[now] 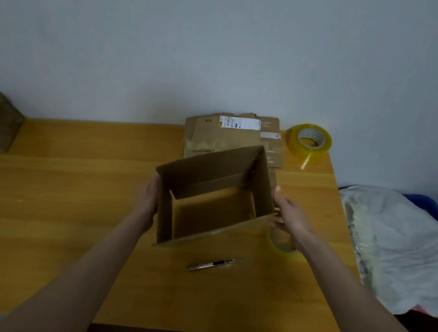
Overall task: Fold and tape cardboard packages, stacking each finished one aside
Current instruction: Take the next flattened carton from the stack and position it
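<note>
Box (211, 170) partly hides left hand (150, 198) — right hand (291, 219) half-covers tape roll (277, 246).

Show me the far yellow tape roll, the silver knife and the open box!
Far yellow tape roll (319, 151), head view, outer side.
Silver metal knife (213, 264), head view, middle.
Open brown cardboard box (205, 176), head view, inside wall.

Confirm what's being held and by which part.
The open cardboard box, held between both hands: left hand against its left wall, fingers hidden; right hand gripping the right wall's near edge.

A yellow wooden table (65, 199) stands against a plain pale grey wall (231, 39) in dim light.
</note>
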The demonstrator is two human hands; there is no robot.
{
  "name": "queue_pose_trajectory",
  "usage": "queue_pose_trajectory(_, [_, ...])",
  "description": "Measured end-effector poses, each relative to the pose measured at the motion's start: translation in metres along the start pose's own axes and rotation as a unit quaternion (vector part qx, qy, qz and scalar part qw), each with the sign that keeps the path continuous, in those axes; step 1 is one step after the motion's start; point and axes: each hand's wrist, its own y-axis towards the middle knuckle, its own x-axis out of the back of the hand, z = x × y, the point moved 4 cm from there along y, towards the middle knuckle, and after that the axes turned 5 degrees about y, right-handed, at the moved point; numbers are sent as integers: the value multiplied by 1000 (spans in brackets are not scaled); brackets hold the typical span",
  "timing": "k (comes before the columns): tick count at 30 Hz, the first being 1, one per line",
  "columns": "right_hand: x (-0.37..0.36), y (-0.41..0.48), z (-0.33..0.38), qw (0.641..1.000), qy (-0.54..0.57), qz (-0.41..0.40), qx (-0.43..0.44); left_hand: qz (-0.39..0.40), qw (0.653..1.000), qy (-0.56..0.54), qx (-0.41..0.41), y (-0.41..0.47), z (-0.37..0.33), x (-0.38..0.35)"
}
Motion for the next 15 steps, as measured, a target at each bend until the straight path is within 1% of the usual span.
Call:
queue_pose_trajectory(1, [-1,-4,0,1000,19,14,-7,15,1000,15,-2,-4,2,-4])
queue_pose_trajectory(3, [-4,-11,2,999,39,30,-14,20,999,25,-11,-10,-2,-10])
queue_pose_trajectory(6, [-1,-13,16,999,20,28,14,16,1000,-15,-6,-8,-10,-3])
queue_pose_trajectory(8, [2,-8,32,998,-41,9,43,21,997,-68,3,-9,-15,13])
queue_pose_trajectory(9, [4,-4,42,993,-93,-10,68,40,995,-87,4,-13,-16,21])
queue_pose_trajectory(10, [4,0,52,981,-161,-31,100,68,994,-85,3,-19,-17,27])
queue_pose_trajectory(11, [3,3,61,962,-237,-47,130,98,994,-49,-4,-25,-19,29])
queue_pose_trajectory(13, [-3,6,71,918,-361,-53,155,149,984,89,-28,-38,-21,24])
queue_pose_trajectory(14, [-5,6,73,904,-396,-48,152,154,973,163,-47,-42,-22,20])
queue_pose_trajectory(15, [-5,5,73,895,-418,-44,148,138,962,226,-67,-45,-24,16])
